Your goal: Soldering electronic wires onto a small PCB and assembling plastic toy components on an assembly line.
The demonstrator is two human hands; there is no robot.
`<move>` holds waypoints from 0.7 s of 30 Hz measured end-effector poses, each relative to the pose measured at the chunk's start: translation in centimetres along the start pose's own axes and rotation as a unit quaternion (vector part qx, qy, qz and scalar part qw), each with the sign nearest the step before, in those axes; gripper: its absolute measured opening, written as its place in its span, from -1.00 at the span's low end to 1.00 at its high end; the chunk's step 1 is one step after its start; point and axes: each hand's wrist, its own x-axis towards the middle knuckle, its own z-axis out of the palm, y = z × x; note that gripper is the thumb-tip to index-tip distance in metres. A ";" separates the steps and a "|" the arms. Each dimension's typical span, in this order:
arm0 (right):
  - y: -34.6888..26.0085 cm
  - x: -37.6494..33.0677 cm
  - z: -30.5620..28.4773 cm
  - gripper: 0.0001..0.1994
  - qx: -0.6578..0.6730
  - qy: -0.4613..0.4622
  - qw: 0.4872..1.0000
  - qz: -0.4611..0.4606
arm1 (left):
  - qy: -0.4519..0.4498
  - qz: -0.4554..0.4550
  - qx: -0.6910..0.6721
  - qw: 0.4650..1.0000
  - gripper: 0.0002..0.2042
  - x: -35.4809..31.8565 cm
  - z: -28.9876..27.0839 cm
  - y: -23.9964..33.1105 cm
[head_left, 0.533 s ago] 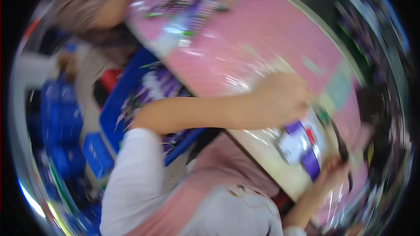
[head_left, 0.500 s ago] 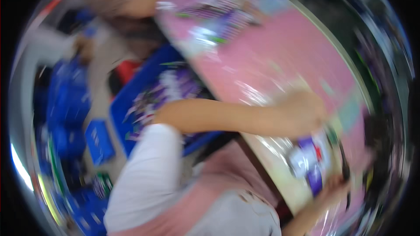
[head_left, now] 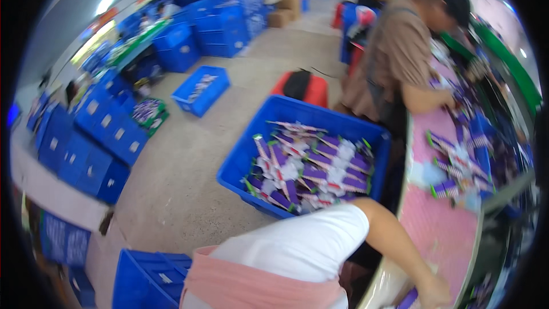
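left hand [head_left: 434, 293] beside a purple strip [head_left: 408, 298], glossy pink tabletop [head_left: 437, 232]

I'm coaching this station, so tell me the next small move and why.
Probably tilt the gaze down toward the near end of the pink table. The left hand is at the picture's lower edge beside a purple piece, its grip unclear; the right hand is out of view, and the blue bin sits mid-picture.
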 end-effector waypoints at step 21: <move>2.2 8.0 -12.5 -0.71 0.193 0.113 0.973 0.062 | -0.310 0.093 0.072 0.943 -0.75 1.2 0.0 3.1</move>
